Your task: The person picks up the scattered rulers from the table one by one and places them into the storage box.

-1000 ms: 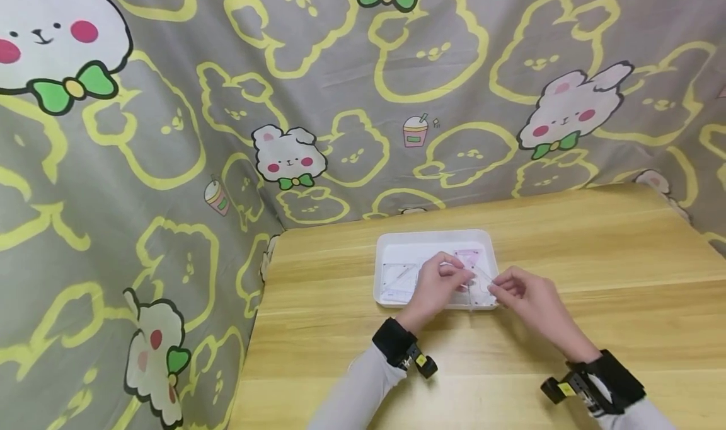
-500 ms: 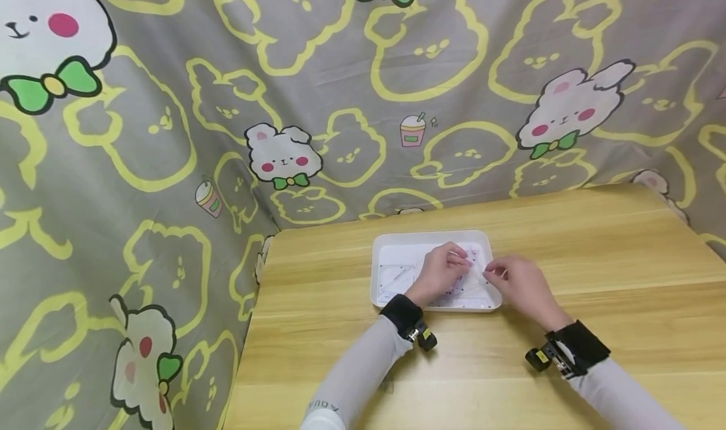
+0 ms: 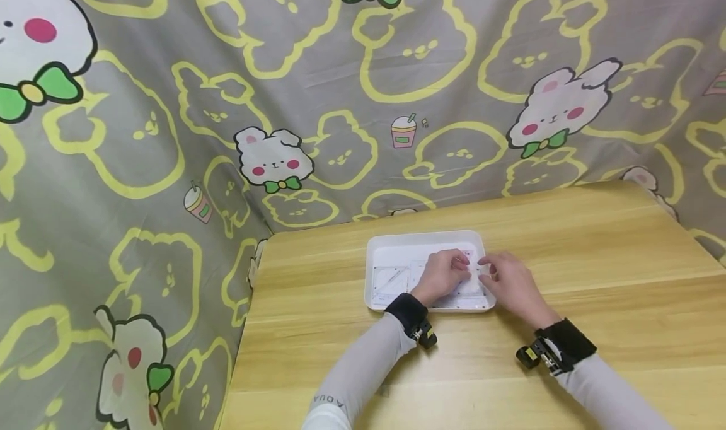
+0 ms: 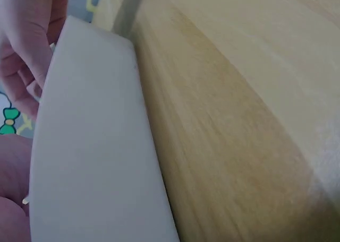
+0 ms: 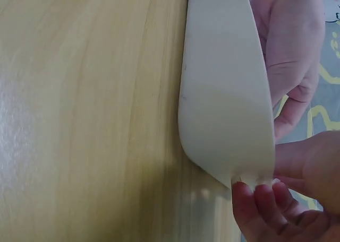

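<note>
Both my hands, left [image 3: 444, 275] and right [image 3: 505, 280], pinch a clear ruler [image 3: 472, 281] (hard to see) over the tray [image 3: 391, 245], at 12 o'clock.

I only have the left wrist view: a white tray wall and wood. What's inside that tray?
Observer: In the head view the white plastic tray holds clear flat plastic pieces with printed markings; one clear triangular piece lies at its left end.
Operator: Where are the hands?
Observer: Both are over the tray's right half. The left hand and right hand meet at a clear plastic piece.
Operator: Is the tray near a table edge?
Observer: No, it sits on the wooden table toward its far left part, clear of the edges.
</note>
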Demonstrator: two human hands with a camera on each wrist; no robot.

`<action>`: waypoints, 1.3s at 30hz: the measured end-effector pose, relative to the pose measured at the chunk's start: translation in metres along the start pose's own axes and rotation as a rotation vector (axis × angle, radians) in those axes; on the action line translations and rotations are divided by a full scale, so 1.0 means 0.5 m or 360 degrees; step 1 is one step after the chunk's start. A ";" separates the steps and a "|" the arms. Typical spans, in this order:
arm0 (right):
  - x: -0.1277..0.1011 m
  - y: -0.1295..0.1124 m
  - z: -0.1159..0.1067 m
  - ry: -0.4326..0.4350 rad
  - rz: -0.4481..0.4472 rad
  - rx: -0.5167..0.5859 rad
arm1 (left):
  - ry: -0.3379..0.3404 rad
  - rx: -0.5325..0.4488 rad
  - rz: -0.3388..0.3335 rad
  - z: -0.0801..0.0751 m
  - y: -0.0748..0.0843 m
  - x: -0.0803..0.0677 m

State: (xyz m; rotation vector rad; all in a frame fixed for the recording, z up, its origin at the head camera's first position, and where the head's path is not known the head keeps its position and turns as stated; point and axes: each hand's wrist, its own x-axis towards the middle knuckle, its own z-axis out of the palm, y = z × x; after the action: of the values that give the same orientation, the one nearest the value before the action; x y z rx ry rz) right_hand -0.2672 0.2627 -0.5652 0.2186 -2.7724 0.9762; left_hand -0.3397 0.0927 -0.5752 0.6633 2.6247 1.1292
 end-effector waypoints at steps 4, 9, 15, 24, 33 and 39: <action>-0.001 0.005 0.004 -0.0004 0.0006 -0.0009 | 0.0039 0.0102 -0.0039 0.005 0.007 0.003; -0.003 0.011 0.011 0.0005 -0.0001 0.0002 | 0.0075 0.0247 -0.0077 0.011 0.015 0.004; -0.007 0.010 0.017 0.0031 -0.0019 0.0006 | 0.0080 0.0346 -0.0108 0.006 0.025 -0.008; -0.020 0.009 0.007 0.0067 0.0012 0.0003 | 0.0180 0.0328 0.0021 -0.017 0.014 -0.032; -0.040 -0.048 0.001 0.0202 -0.0127 -0.0002 | 0.0117 0.0029 0.0192 -0.106 -0.023 -0.121; -0.058 -0.112 0.027 0.0198 -0.0225 0.0054 | 0.0066 -0.0038 0.0269 -0.169 -0.043 -0.191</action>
State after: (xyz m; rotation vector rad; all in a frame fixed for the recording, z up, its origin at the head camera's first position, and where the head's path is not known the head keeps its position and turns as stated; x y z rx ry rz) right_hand -0.2298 0.2133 -0.5485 0.3420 -2.5905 0.9673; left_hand -0.2932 -0.0200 -0.5318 0.8803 2.6260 1.2302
